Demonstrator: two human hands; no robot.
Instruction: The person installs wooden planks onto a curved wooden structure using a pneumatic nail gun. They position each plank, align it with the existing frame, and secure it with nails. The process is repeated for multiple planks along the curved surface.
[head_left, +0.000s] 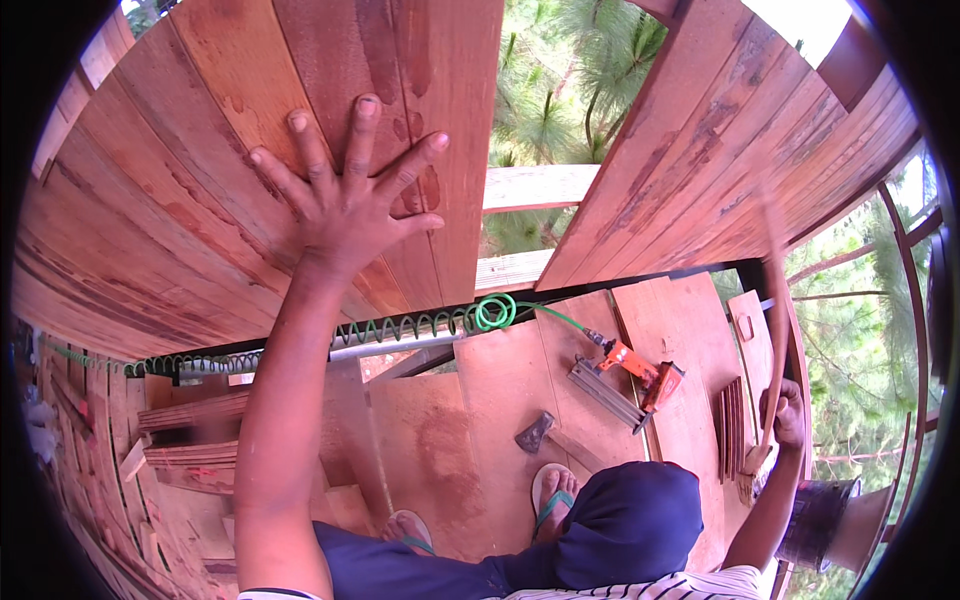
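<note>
Two bare hands reach out to either side. The left hand [352,205] lies flat and spread-fingered on upright reddish-brown wooden boards [220,80], gripping nothing; the splayed contact looks suited to pressing or steadying them. The right hand [788,415] is curled closed around a long, thin, light-brown wooden strip [776,330], which stands roughly upright at the far right; holding it low seems to leave its upper length free to tilt. An orange-and-grey nail gun [622,362] rests on the brown plank floor [500,385], joined to a coiled green air hose [495,312], probably set there to stay within reach. A dark-headed, wooden-handled hatchet [537,432] lies near the feet.

The strip's upper end dissolves into blur, and its lower end runs into a frayed pale object [748,484] too unclear to identify. The hatchet's handle disappears behind a knee in dark blue cloth [630,520]. How firmly the right fingers press, I cannot tell.
</note>
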